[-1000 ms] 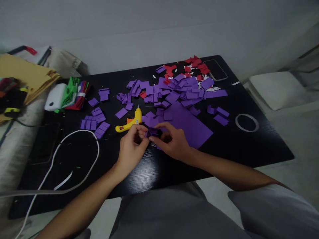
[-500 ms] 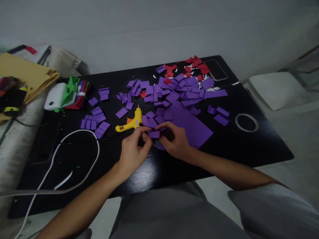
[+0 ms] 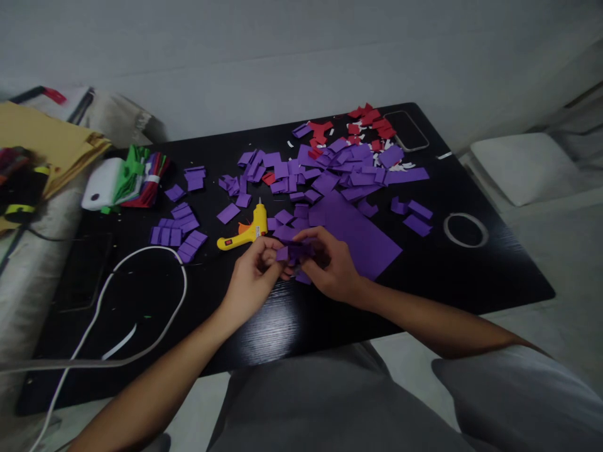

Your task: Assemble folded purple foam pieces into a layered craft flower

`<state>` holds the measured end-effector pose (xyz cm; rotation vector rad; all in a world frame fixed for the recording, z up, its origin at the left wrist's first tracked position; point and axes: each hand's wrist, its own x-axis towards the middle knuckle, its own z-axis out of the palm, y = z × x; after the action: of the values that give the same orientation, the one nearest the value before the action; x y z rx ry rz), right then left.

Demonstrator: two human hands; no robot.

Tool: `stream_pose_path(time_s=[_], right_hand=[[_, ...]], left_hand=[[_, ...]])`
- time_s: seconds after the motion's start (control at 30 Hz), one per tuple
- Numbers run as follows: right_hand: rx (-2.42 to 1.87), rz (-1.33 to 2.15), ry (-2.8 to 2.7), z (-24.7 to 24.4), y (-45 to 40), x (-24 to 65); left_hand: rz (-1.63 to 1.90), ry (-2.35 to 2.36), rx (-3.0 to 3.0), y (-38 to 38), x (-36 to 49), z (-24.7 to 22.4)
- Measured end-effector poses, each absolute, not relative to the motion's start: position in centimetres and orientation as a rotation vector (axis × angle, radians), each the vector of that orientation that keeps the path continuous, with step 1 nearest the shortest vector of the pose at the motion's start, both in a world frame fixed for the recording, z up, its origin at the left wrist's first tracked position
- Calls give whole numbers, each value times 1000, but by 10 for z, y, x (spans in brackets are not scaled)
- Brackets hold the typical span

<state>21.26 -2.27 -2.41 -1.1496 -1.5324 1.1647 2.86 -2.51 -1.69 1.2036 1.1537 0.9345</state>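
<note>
Between my two hands is a small folded piece of purple paper (image 3: 282,253), partly hidden by fingers. My left hand (image 3: 254,271) pinches its left side, thumb toward me. My right hand (image 3: 332,263) is closed on its right side, above the near edge of a large purple sheet (image 3: 365,235). A yellow glue gun (image 3: 249,231) lies just beyond my left hand, nozzle pointing away. Many cut and folded purple paper pieces (image 3: 348,164) are heaped past my hands.
Red paper scraps (image 3: 372,119) and a phone-like object (image 3: 407,130) lie at the back right. A tape ring (image 3: 465,230) sits on the right. A white cable (image 3: 186,282) loops over the left of the black table (image 3: 325,329). More folded purple pieces (image 3: 179,233) rest left of the glue gun.
The purple paper between my hands has turned, and its flat face shows less. My left fingers have curled in further beneath it. My right hand has barely moved.
</note>
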Motion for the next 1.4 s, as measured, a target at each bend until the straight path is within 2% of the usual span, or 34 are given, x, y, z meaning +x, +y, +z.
stream_pose_path(time_s=[0.5, 0.7, 0.83, 1.17, 1.4], right_hand=[[-1111, 1180, -1553, -28, -18, 209], [-1065, 1538, -1263, -30, -15, 207], [-1012, 1642, -1133, -31, -12, 207], [-1038, 1611, -1192, -33, -15, 207], [-1043, 1470, -1354, -25, -20, 208]], left_hand=[[974, 1121, 1146, -20, 27, -14], [960, 1138, 1194, -20, 27, -12], [987, 1129, 1221, -21, 29, -10], [990, 1199, 1252, -23, 27, -12], [1038, 1198, 1310, -26, 27, -14]])
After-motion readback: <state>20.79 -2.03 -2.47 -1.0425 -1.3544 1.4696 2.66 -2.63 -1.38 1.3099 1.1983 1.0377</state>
